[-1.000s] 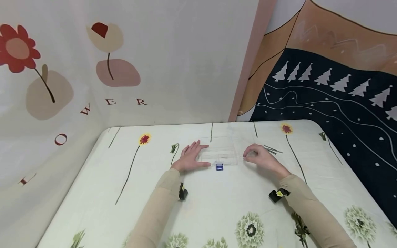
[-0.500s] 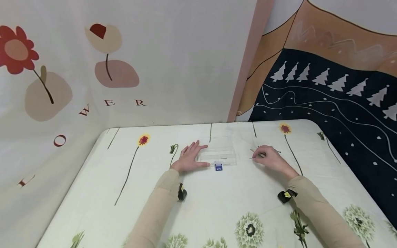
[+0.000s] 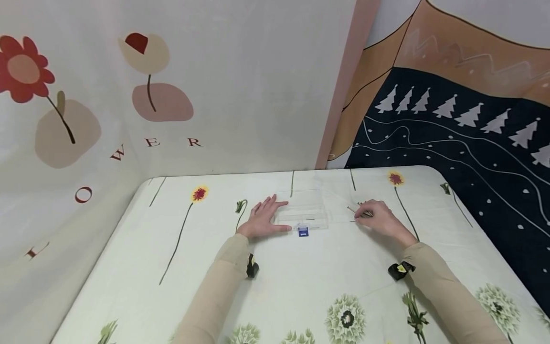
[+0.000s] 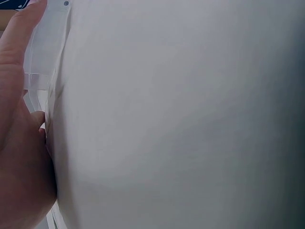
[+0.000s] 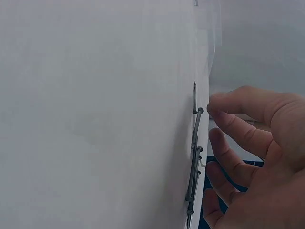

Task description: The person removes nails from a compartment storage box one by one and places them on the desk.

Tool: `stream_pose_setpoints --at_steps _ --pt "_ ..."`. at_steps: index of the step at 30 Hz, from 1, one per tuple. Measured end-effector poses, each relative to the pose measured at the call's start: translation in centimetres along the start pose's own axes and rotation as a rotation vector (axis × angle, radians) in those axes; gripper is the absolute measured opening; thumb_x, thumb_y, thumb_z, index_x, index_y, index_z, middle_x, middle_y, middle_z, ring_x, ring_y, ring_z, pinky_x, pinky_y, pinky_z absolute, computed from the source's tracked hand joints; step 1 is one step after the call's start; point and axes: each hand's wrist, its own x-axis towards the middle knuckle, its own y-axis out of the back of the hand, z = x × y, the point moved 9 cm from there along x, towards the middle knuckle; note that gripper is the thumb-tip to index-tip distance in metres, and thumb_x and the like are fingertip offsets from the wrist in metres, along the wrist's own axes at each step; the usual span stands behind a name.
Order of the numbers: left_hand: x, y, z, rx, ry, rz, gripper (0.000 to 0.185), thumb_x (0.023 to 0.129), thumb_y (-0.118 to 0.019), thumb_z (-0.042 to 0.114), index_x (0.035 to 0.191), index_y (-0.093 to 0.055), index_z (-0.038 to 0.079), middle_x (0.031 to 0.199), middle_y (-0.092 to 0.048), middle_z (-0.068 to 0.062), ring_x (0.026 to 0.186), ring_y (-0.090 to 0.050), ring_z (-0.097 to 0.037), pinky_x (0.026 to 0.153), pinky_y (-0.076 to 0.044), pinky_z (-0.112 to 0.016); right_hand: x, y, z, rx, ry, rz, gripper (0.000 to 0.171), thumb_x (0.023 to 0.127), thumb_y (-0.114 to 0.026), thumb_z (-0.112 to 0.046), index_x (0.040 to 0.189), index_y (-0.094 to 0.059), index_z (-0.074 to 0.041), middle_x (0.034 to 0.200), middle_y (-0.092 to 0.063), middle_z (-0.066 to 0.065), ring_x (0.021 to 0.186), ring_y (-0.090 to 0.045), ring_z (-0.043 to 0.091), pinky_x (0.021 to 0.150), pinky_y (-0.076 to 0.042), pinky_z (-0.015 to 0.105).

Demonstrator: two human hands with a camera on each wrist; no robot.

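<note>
Clear box btwn hands, nails at R fingertips.
Left hand point(image 3: 263, 218) spread flat, pressed vs left end of clear plastic box point(image 3: 304, 211) mid-table. Right hand point(image 3: 380, 218) well right of box, fingers loosely curled over loose nails point(image 5: 194, 157) on cloth; cannot tell whether pinching one.

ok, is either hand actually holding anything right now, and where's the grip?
Nothing is gripped. The left hand lies flat, fingers straight, against the left side of the clear plastic box. The right hand reaches among the nails, fingertips at one nail's head, not closed round it.
</note>
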Motion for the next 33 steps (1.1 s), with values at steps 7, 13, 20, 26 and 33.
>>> stream_pose_setpoints --at_steps 7,13,20,26,33 --pt "0.1 -0.1 -0.2 -0.011 -0.007 -0.006 0.084 0.083 -0.066 0.057 0.151 -0.031 0.022 0.161 -0.003 -0.013 0.146 0.0 -0.028 0.115 0.002 -0.047 -0.2 -0.4 -0.3 0.069 -0.036 0.002 0.007 0.086 -0.07 -0.006 0.092 -0.072 -0.003 0.106 -0.064 0.018 0.11 -0.053 0.04 0.097 -0.037 0.054" --pt "0.1 0.2 -0.3 -0.011 -0.008 -0.005 0.084 0.083 -0.066 0.057 0.151 -0.032 0.022 0.161 -0.002 -0.012 0.146 0.0 -0.028 0.114 0.002 -0.048 0.6 -1.6 -2.1 0.121 0.02 0.02 0.007 0.087 -0.069 -0.006 0.092 -0.072 -0.002 0.103 -0.065 0.015 0.107 -0.055 0.037 0.094 -0.041 0.051" --pt "0.1 0.1 0.0 -0.018 -0.015 -0.002 0.083 0.083 -0.067 0.055 0.151 -0.033 0.021 0.16 -0.003 -0.013 0.146 -0.001 -0.029 0.114 0.002 -0.048 1.7 -3.2 -4.4 0.148 0.068 0.013 0.011 0.086 -0.071 -0.005 0.096 -0.073 -0.004 0.111 -0.064 0.016 0.11 -0.053 0.035 0.088 -0.045 0.051" --pt "0.1 -0.2 0.0 -0.001 -0.006 -0.001 0.083 0.084 -0.066 0.055 0.151 -0.032 0.023 0.161 -0.004 -0.012 0.146 -0.001 -0.028 0.115 0.002 -0.047 1.9 -4.4 -6.1 0.117 0.085 -0.026 0.012 0.086 -0.071 -0.008 0.097 -0.074 -0.006 0.128 -0.053 0.021 0.119 -0.042 0.042 0.09 -0.041 0.058" --pt "0.1 -0.2 -0.2 0.006 0.004 -0.011 0.083 0.084 -0.066 0.055 0.152 -0.031 0.023 0.161 -0.002 -0.012 0.146 0.0 -0.027 0.115 0.002 -0.047 1.9 -5.8 -7.0 0.086 0.12 -0.073 0.01 0.085 -0.071 -0.008 0.093 -0.076 -0.009 0.136 -0.045 0.02 0.118 -0.037 0.042 0.088 -0.042 0.055"
